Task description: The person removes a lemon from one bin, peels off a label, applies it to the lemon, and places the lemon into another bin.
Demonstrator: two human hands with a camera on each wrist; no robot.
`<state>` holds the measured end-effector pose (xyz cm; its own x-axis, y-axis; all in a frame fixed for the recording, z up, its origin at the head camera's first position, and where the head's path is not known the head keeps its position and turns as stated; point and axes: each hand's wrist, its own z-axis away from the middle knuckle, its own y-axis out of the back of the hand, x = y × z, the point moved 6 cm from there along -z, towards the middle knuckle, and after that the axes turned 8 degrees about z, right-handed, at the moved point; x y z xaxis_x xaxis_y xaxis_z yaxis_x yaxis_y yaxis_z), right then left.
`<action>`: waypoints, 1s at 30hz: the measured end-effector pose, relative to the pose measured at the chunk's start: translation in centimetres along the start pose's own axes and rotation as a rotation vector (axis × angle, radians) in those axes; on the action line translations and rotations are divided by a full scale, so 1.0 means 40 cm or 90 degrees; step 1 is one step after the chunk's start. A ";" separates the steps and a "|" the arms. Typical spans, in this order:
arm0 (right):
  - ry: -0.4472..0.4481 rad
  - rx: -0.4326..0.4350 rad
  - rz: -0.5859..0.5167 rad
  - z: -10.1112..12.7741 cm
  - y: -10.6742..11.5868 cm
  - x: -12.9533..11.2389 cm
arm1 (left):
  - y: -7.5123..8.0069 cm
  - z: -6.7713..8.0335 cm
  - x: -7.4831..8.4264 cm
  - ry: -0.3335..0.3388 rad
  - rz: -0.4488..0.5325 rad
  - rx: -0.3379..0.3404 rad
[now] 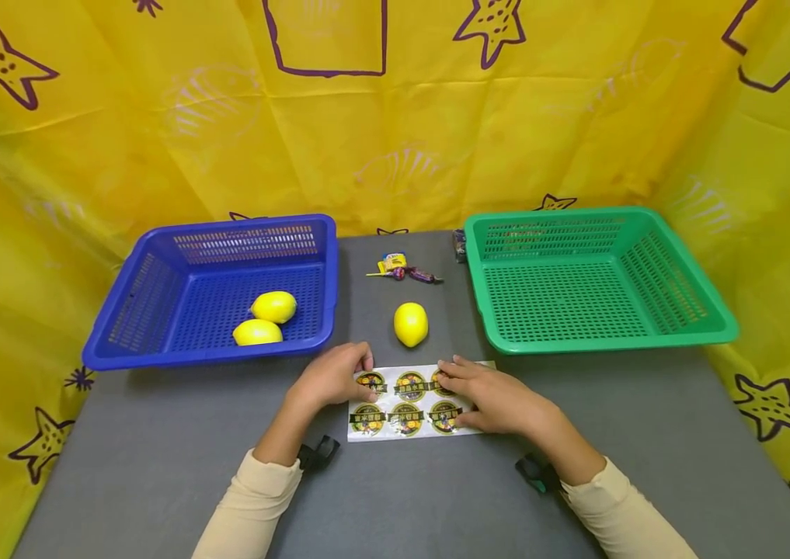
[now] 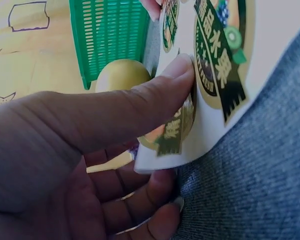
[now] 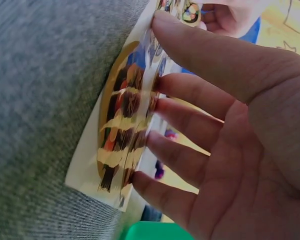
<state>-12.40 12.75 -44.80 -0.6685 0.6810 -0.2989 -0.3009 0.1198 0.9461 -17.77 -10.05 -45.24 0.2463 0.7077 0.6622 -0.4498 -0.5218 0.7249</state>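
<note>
Both hands worked the sticker sheet (image 1: pixel 408 404): the left hand (image 1: pixel 334 376) pinched its edge, the right hand (image 1: pixel 495 397) pressed with straight fingers (peeling seemed underway); next, a sticker needed lifting for the lemon (image 1: pixel 411 324).

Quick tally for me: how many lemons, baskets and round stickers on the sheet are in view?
Lemons: 3, two in the blue basket, one loose on the table.
Baskets: 2, blue and green.
Stickers on the sheet: 6.
Total: 11.
</note>
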 end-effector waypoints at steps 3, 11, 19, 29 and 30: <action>0.000 -0.004 0.003 -0.001 0.002 -0.001 | -0.002 -0.003 0.001 -0.026 0.003 -0.010; -0.030 -0.011 0.005 0.004 0.008 -0.004 | 0.016 0.001 0.013 -0.102 0.022 0.016; -0.058 -0.022 0.018 0.007 0.010 -0.007 | 0.023 0.006 0.042 -0.086 0.032 0.043; -0.017 0.036 0.043 -0.018 0.026 0.004 | 0.022 -0.016 0.080 -0.121 0.195 0.130; -0.011 0.053 0.040 -0.021 0.028 0.005 | 0.022 -0.021 0.081 -0.118 0.215 0.146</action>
<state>-13.45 12.42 -43.89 -0.6725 0.7011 -0.2372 -0.2012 0.1352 0.9702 -18.11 -7.82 -42.61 0.2765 0.3932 0.8769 -0.3350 -0.8158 0.4714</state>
